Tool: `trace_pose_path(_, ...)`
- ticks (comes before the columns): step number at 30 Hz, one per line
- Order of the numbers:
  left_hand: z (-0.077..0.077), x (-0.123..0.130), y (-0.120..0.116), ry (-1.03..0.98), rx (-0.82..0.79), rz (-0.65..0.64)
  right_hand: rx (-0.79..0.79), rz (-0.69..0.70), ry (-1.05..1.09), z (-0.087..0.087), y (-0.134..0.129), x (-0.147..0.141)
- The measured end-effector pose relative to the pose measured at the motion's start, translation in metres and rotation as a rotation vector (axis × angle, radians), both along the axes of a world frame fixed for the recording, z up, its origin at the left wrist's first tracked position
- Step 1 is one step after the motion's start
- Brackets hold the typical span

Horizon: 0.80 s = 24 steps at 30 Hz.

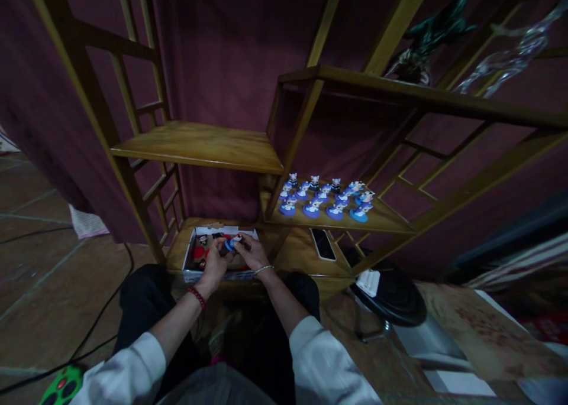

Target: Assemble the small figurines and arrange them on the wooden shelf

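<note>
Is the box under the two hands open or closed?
Open: red round pieces show inside the box, below the left hand and the right hand.

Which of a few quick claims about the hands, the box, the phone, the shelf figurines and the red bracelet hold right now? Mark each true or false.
1. The left hand and right hand both hold a blue-based figurine. True.
2. The phone lies to the right of the box. True.
3. The box is closed. False: it is open at the top.
4. Several figurines stand on a shelf. True.
5. The red bracelet is on the right forearm. False: it is on the left forearm.
</note>
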<state>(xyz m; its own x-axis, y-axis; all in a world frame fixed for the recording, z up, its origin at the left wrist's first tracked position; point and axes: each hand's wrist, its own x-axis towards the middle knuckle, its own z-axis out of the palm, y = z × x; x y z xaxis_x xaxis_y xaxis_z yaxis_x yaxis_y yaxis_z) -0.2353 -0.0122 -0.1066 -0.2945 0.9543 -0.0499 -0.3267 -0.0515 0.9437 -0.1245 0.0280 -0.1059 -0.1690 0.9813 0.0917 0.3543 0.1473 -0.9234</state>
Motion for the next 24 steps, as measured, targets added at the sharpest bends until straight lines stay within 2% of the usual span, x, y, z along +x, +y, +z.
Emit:
trace_pose_path(4,0.001,0.002,-0.001,0.103,0.035,0.016,-0.021,0.011,0.067,0.001,-0.002,-0.002)
trace_pose_path(11,-0.008,0.001,-0.002,0.326,0.101,0.058,-0.025,0.018,0.173,0.002,-0.007,-0.003)
trace_pose_path(15,-0.005,0.005,-0.005,0.291,0.136,0.025,-0.018,0.002,0.138,0.005,-0.01,0.001)
trace_pose_path(18,0.001,0.009,-0.01,0.219,0.087,0.016,-0.002,-0.008,0.106,0.008,-0.014,0.004)
trace_pose_path(24,0.005,0.015,-0.015,0.166,0.043,0.115,0.031,-0.046,0.092,0.011,-0.021,0.007)
